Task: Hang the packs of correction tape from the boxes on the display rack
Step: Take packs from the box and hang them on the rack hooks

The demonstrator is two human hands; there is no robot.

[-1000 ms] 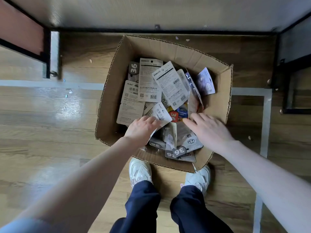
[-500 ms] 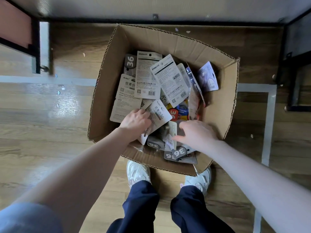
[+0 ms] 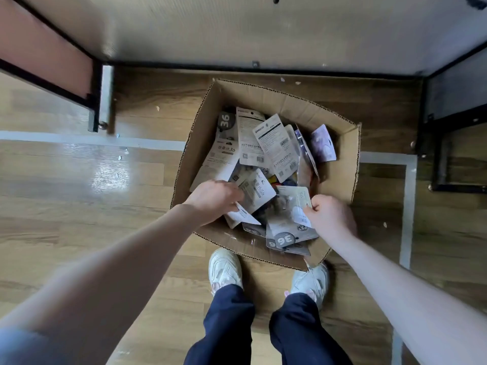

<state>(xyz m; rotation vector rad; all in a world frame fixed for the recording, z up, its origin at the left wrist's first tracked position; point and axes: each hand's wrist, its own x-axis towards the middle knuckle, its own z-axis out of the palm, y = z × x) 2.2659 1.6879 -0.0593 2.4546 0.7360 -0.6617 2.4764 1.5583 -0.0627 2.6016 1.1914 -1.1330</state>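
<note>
Person, seen from above. Both forearms bare from the elbow down; left hand (image 3: 213,200) and right hand (image 3: 329,218) without gloves, rings, watch or bracelet. Blue short sleeve (image 3: 18,346) at the left upper arm, blurred at the frame's lower corner. Dark navy trousers (image 3: 229,320), plain fabric, loose legs falling in soft folds over the shoe tops. White sneakers (image 3: 225,267), chunky, with stitched panels and pale pink accents near the tongue.

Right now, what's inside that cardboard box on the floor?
The cardboard box holds a loose heap of correction tape packs. The left hand and right hand each grip one. The box bottom and lower layers are covered.
</note>
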